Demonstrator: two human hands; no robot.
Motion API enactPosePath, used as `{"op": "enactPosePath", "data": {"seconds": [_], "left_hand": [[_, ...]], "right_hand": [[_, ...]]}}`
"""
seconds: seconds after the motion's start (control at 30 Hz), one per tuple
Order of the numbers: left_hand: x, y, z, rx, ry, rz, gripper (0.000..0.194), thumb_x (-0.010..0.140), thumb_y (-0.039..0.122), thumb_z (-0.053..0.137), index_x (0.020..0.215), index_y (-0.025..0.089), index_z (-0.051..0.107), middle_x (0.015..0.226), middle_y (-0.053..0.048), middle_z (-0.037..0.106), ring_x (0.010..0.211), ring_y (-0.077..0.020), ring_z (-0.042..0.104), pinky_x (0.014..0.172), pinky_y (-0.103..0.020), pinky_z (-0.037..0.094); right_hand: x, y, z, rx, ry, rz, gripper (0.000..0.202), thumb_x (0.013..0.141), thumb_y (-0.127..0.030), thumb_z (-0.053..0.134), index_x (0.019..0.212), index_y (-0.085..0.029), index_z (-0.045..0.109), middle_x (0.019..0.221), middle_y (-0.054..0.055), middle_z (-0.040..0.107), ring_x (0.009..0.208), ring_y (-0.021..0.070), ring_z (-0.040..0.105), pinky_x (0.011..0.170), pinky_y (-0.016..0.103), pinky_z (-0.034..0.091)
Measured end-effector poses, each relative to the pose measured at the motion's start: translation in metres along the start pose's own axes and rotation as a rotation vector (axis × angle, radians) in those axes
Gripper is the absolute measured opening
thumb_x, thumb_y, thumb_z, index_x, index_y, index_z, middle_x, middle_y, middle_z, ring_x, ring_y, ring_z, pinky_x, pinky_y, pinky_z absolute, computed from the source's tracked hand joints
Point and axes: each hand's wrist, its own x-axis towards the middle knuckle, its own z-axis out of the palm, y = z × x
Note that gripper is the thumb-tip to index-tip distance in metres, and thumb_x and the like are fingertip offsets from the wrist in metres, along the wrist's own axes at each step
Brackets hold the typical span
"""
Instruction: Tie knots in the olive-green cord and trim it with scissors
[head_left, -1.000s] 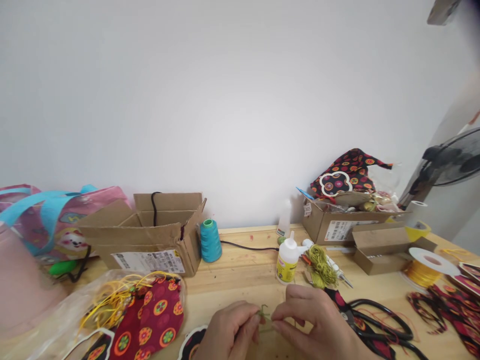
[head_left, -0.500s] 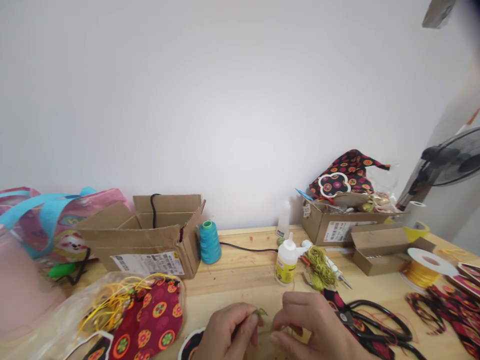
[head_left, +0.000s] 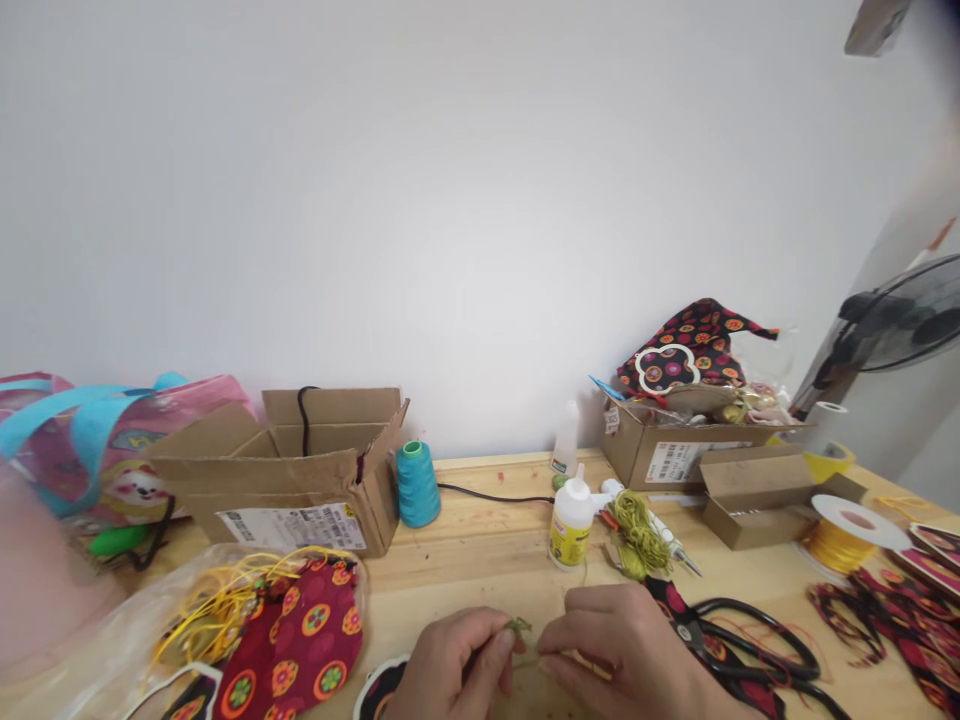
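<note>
Low in the middle, my left hand (head_left: 461,660) is closed in a pinch on a small piece of olive-green cord (head_left: 519,627), whose loose ends stick out past the fingertips. My right hand (head_left: 619,640) is close beside it, a small gap away, with thumb and fingers pressed together. Whatever is in those fingers is too thin to make out. Partly under my left hand lies a dark patterned fabric piece with a white edge (head_left: 369,690). Black-handled scissors (head_left: 750,640) rest on patterned fabric to the right of my right hand.
Behind the hands stand a glue bottle (head_left: 571,525), an olive cord bundle (head_left: 637,535) and a teal thread cone (head_left: 418,485). Cardboard boxes (head_left: 289,510) stand left and right. A yellow cord spool (head_left: 840,545) sits right; a plastic bag with yellow cords (head_left: 202,610) lies left.
My right hand has shifted very slightly left, towards the left hand. The left hand keeps its pinch on the cord. The whole view has shifted a little.
</note>
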Motion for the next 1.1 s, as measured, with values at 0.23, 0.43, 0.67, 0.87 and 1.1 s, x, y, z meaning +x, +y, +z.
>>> {"op": "enactPosePath", "data": {"seconds": [0.23,0.43,0.67,0.87,1.1], "left_hand": [[-0.002,0.008,0.002,0.25,-0.11,0.091,0.025,0.08,0.021,0.042,0.064,0.017,0.06,0.063,-0.002,0.064,0.06,-0.0152,0.056,0.054,-0.02,0.036],[-0.002,0.013,-0.002,0.097,-0.223,0.208,0.031,0.08,0.018,0.037,0.05,0.018,0.043,0.052,0.002,0.045,0.051,-0.0105,0.044,0.049,-0.019,0.03],[-0.003,0.007,-0.002,-0.261,-0.048,-0.036,0.032,0.08,0.036,0.039,0.055,0.018,0.046,0.052,0.003,0.043,0.049,-0.0115,0.041,0.049,-0.021,0.03],[0.0,0.003,0.004,-0.45,0.122,-0.14,0.033,0.077,0.043,0.046,0.056,0.018,0.047,0.05,0.005,0.038,0.049,-0.0113,0.037,0.045,-0.021,0.028],[0.002,-0.003,0.007,-0.542,0.04,-0.118,0.039,0.075,0.049,0.048,0.057,0.015,0.051,0.048,0.004,0.042,0.046,-0.0107,0.039,0.045,-0.02,0.031]], "right_hand": [[-0.002,-0.005,-0.001,-0.074,0.109,-0.141,0.028,0.088,-0.025,0.04,0.073,-0.016,0.063,0.054,0.001,0.054,0.047,0.0099,0.046,0.044,0.022,0.026],[0.001,0.002,0.01,0.241,0.118,0.149,0.02,0.08,-0.026,0.053,0.066,-0.015,0.063,0.053,-0.001,0.053,0.049,0.0087,0.044,0.045,0.019,0.029],[0.001,0.001,0.023,0.331,0.144,0.16,0.027,0.083,-0.03,0.046,0.068,-0.015,0.061,0.056,0.0,0.053,0.05,0.0092,0.044,0.046,0.019,0.031],[0.002,-0.001,0.024,0.202,0.133,0.026,0.024,0.085,-0.028,0.044,0.071,-0.016,0.06,0.057,-0.001,0.049,0.053,0.0091,0.045,0.048,0.018,0.031],[0.003,-0.002,0.026,0.256,0.11,0.044,0.025,0.083,-0.028,0.043,0.069,-0.016,0.06,0.057,-0.001,0.051,0.052,0.009,0.046,0.048,0.018,0.032]]}}
